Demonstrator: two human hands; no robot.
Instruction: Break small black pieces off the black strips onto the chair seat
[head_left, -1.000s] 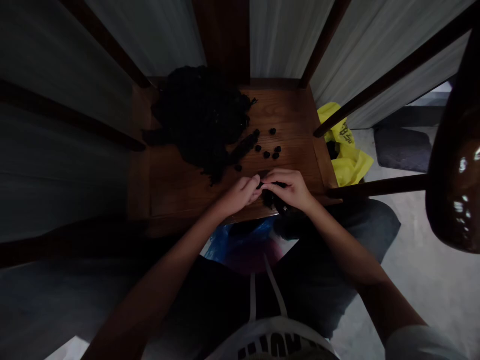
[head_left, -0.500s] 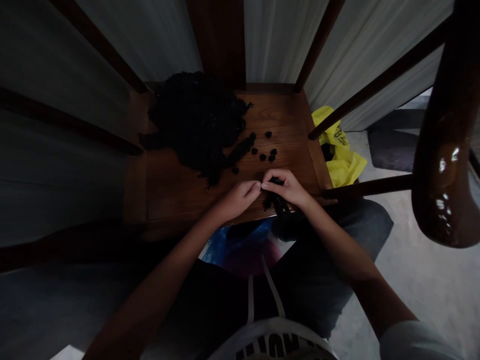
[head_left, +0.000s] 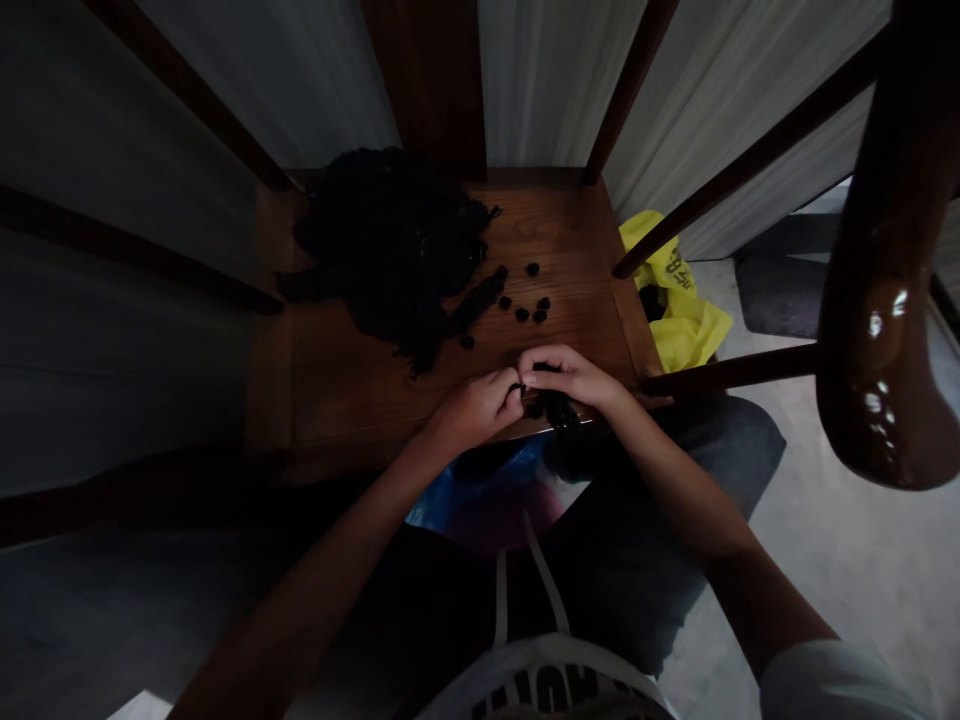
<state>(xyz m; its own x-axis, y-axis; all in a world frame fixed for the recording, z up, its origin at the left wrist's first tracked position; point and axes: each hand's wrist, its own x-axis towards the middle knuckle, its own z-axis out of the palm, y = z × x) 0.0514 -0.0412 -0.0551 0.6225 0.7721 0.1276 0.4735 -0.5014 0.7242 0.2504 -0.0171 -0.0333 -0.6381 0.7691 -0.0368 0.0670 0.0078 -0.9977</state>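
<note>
My left hand [head_left: 484, 408] and my right hand [head_left: 566, 375] meet near the front edge of the wooden chair seat [head_left: 352, 400]. Fingers of both pinch a small black piece [head_left: 517, 387], its kind too dark to make out. From beneath my right hand a glossy black bundle [head_left: 561, 412] hangs toward the seat's edge. Beyond my hands lie several small black lumps [head_left: 523, 314], loose on the wood. A large heap of black, fabric-like material [head_left: 390, 240] covers the back left of the seat, with one narrow strip [head_left: 478, 302] sticking out toward the lumps.
Dark wooden spindles [head_left: 697, 150] and a thick curved armrest [head_left: 862, 330] rise around the seat. To the right, beyond the seat, is an open yellow bag [head_left: 694, 325] with something black inside. Blue plastic [head_left: 442, 500] shows below the front edge, between my legs.
My left hand has come slightly down and its fingers have curled more tightly. A black piece now shows between the two hands. The heap and lumps stay where they lay.
</note>
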